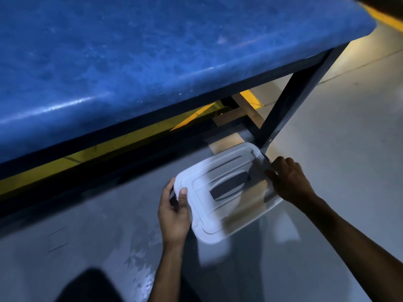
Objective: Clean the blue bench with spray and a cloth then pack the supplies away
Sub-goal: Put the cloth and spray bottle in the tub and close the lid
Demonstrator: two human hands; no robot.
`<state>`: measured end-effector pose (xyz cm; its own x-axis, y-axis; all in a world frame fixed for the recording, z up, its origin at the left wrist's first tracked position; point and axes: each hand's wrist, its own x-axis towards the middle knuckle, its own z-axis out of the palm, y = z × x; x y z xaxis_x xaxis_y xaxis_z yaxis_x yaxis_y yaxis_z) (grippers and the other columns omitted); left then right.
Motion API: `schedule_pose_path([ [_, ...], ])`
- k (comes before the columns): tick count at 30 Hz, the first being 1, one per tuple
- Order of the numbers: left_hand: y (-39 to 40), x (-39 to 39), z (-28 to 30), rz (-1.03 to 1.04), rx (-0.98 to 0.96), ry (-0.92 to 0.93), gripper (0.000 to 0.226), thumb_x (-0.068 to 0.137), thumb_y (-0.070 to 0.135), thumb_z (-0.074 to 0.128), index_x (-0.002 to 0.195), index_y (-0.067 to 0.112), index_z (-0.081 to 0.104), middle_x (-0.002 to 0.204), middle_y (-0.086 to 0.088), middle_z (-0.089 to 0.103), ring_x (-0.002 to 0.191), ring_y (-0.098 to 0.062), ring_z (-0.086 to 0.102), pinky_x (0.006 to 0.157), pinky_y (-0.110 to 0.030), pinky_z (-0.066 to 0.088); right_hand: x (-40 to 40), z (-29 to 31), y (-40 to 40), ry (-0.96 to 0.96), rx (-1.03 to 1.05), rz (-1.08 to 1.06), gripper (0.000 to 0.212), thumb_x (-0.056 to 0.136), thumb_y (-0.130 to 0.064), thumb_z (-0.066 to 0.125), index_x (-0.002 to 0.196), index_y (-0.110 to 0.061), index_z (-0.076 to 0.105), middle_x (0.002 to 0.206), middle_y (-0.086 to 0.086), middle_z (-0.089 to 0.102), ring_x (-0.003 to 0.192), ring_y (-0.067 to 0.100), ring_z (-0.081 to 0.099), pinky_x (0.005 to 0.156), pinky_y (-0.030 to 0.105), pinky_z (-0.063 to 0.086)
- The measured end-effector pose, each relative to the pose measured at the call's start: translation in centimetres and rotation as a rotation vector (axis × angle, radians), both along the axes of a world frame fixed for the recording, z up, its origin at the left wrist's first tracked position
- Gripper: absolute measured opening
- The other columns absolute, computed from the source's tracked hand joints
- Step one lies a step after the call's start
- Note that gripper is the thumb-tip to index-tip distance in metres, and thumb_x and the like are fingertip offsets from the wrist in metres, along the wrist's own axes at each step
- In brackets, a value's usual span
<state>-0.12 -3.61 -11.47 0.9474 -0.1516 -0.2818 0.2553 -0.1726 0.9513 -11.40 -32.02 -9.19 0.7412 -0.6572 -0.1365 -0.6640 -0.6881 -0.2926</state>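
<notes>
The blue bench (152,51) fills the upper left, its padded top on a dark metal frame. Below its right end a white plastic box lid (209,216) with a dark handle in its middle sits low above the grey floor, blurred by motion. My left hand (174,214) grips the lid's left edge, thumb on top. My right hand (290,179) holds the lid's right edge near the bench leg. The box under the lid is mostly hidden. No spray bottle or cloth shows.
The bench's dark leg (290,99) slants down just behind the lid. A yellow floor stripe (109,147) runs under the bench. Grey floor (349,127) spreads to the right. A dark shape (91,286) sits at the bottom edge.
</notes>
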Motion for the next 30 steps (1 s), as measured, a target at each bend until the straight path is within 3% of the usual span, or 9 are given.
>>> schedule_pose_path([
  [3,0.1,-0.1,0.4,0.027,-0.003,0.064,0.048,0.098,0.033,0.070,0.144,0.028,0.056,0.134,0.006,0.066,0.118,-0.017,0.068,0.104,-0.039,0.056,0.7,0.9,-0.7,0.034,0.169,-0.069,0.048,0.094,-0.034,0.066,0.134,-0.014,0.049,0.139,0.015,0.043,0.118,0.032,0.050,0.093,0.044,0.052],
  [6,0.2,-0.1,0.1,0.053,0.031,0.227,0.059,0.092,0.050,0.072,0.144,0.028,0.053,0.127,-0.002,0.065,0.106,-0.028,0.068,0.092,-0.044,0.057,1.6,2.3,-1.1,0.057,0.464,-0.160,0.065,0.098,-0.028,0.063,0.152,-0.016,0.029,0.138,0.017,0.054,0.114,0.034,0.061,0.098,0.046,0.051],
  [9,1.4,0.2,0.6,0.051,-0.025,0.479,0.059,0.092,0.072,0.057,0.111,0.018,0.073,0.096,-0.007,0.073,0.086,-0.029,0.068,0.083,-0.043,0.057,1.5,3.4,-2.1,0.036,0.698,-0.256,0.041,0.101,-0.025,0.058,0.141,-0.015,0.052,0.123,0.009,0.063,0.109,0.027,0.062,0.101,0.044,0.050],
  [12,2.8,0.1,0.7,0.106,-0.196,0.612,0.033,0.109,0.034,0.050,0.110,0.013,0.075,0.092,-0.007,0.078,0.081,-0.023,0.067,0.075,-0.038,0.050,0.9,3.7,-3.1,-0.174,0.996,-0.454,0.022,0.104,-0.023,0.051,0.120,-0.016,0.064,0.121,0.011,0.066,0.106,0.025,0.063,0.089,0.039,0.053],
  [15,3.0,-0.5,0.6,0.062,-0.242,0.578,0.027,0.100,0.014,0.067,0.125,0.019,0.072,0.121,-0.005,0.075,0.102,-0.018,0.069,0.089,-0.038,0.056,0.7,2.3,-3.7,-0.271,1.030,-0.494,0.022,0.101,-0.009,0.052,0.117,-0.014,0.066,0.133,0.018,0.062,0.103,0.024,0.063,0.081,0.035,0.051],
  [18,2.5,-0.8,0.7,0.101,-0.276,0.566,0.042,0.092,0.006,0.075,0.131,0.020,0.068,0.130,-0.011,0.074,0.124,-0.031,0.068,0.111,-0.056,0.049,0.7,1.6,-3.7,-0.280,1.024,-0.481,0.029,0.098,-0.001,0.054,0.123,-0.009,0.064,0.132,0.019,0.061,0.093,0.021,0.062,0.077,0.035,0.051],
  [23,1.6,-0.8,1.0,0.094,-0.249,0.512,0.035,0.089,0.003,0.078,0.120,0.018,0.068,0.125,-0.018,0.073,0.119,-0.037,0.070,0.109,-0.055,0.051,2.1,2.7,-2.6,-0.047,0.772,-0.352,0.026,0.100,-0.006,0.053,0.117,-0.019,0.067,0.113,0.008,0.065,0.102,0.025,0.062,0.094,0.040,0.051],
  [28,1.0,-1.1,1.2,0.144,-0.247,0.450,0.032,0.089,0.000,0.077,0.115,0.017,0.070,0.118,-0.017,0.075,0.105,-0.029,0.073,0.096,-0.041,0.057,3.2,3.3,-2.1,0.050,0.593,-0.280,0.023,0.101,-0.023,0.055,0.117,-0.015,0.068,0.114,0.008,0.066,0.097,0.020,0.063,0.081,0.031,0.050],
  [30,0.9,-1.4,1.1,0.159,-0.236,0.445,0.031,0.089,0.001,0.077,0.114,0.017,0.070,0.115,-0.014,0.077,0.106,-0.031,0.073,0.100,-0.045,0.057,3.1,3.3,-2.1,0.092,0.538,-0.225,0.024,0.101,-0.021,0.054,0.120,-0.014,0.068,0.113,0.009,0.067,0.093,0.018,0.063,0.074,0.027,0.050],
])
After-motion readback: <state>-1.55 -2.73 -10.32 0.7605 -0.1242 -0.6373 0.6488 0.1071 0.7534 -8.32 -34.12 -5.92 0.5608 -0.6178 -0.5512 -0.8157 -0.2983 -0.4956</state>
